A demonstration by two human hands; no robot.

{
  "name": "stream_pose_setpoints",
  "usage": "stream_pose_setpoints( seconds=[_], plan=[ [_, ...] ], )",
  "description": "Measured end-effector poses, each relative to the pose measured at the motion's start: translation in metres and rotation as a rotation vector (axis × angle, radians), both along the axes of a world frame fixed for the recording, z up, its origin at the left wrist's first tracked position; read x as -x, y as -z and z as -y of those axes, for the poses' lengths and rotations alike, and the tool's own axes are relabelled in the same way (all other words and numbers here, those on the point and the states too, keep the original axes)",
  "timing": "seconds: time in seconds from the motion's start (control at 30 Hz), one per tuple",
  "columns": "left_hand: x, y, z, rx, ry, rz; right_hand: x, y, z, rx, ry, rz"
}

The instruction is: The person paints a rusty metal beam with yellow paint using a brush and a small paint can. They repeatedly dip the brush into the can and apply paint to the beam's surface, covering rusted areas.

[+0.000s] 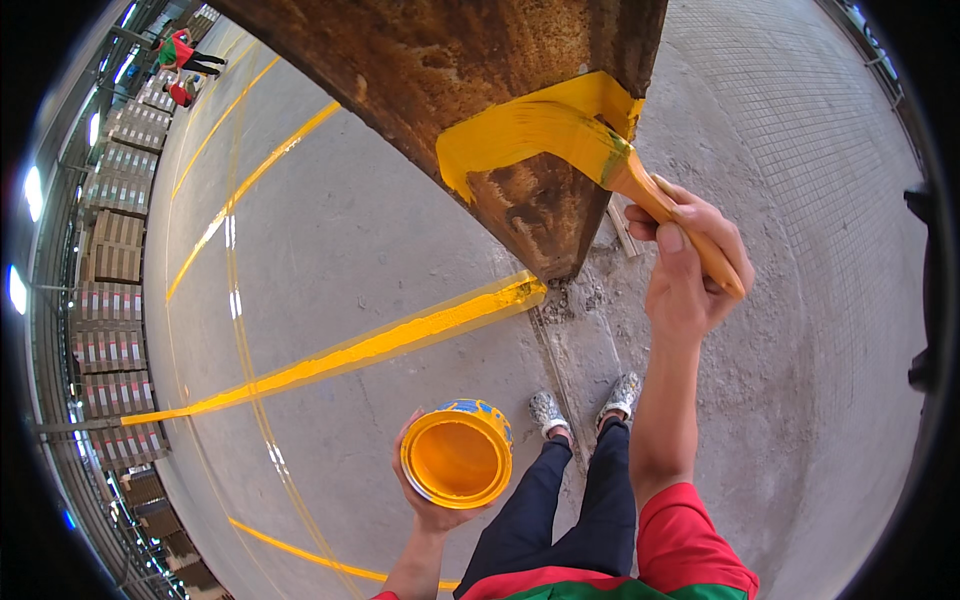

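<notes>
My right hand (695, 255) grips the wooden handle of a paintbrush (650, 190). The bristles press on a rusty brown metal column (400, 60), at the end of a wet yellow paint band (520, 125). Bare rust shows above and below that band. Lower down, my left hand (425, 500) is wrapped round the side of a round paint can (458, 455), held with its mouth facing up. Orange-yellow paint fills part of the can and coats its rim; blue marks show on its outside.
A yellow floor line (350, 355) runs left from the column's foot. Broken concrete (580, 295) and a small wooden stick (622, 230) lie by the base. Stacked pallets (115, 245) line the far left, where two people (180, 60) are. My shoes (548, 412) stand just before the column.
</notes>
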State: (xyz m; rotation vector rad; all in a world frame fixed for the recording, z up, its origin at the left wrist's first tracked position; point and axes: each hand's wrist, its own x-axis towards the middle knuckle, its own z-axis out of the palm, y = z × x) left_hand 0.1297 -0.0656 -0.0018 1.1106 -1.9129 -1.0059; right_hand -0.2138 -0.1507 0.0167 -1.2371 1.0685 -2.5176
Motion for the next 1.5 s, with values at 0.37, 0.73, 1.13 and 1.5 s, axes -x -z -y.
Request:
stream_pose_setpoints(
  seconds=[0.37,0.73,1.13,1.5],
  plan=[
    [0.008,-0.006,0.001,0.000,0.004,-0.019,-0.018,-0.008,-0.020,0.004,-0.077,-0.025],
    [0.004,-0.002,-0.001,-0.017,0.014,-0.030,0.009,-0.007,0.013,0.016,-0.349,0.008],
    [0.003,-0.003,-0.003,-0.033,0.009,-0.020,0.009,-0.008,0.022,0.030,-0.375,0.028],
    [0.004,-0.002,-0.001,0.008,0.011,-0.006,0.005,-0.005,0.021,-0.004,-0.283,-0.019]
  ],
)
